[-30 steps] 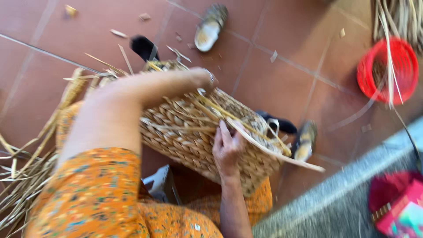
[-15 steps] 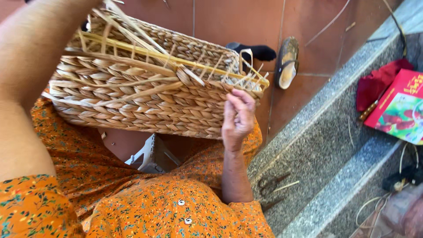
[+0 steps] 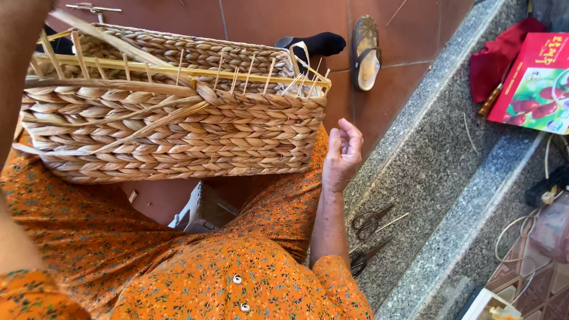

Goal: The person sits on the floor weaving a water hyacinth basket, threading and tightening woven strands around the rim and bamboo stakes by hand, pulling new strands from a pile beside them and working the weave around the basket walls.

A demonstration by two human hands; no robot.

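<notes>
The woven basket (image 3: 178, 127) rests on the person's lap, against the orange floral dress (image 3: 195, 266), its long axis running left to right across the view and its open rim with upright straw stakes turned toward the tiled floor (image 3: 267, 18). The right hand (image 3: 342, 155) hangs just beside the basket's right-hand end, apart from the weave — fingers loosely curled, palm partly open, gripping nothing that shows. The basket therefore lies to the left of this hand, at about the same height. The left arm enters at the upper left edge of the frame; its hand is out of view, probably behind or above the basket's far left corner. On the grey stone step (image 3: 427, 154) to the right lie scissors (image 3: 370, 220) — near the right forearm.
</notes>
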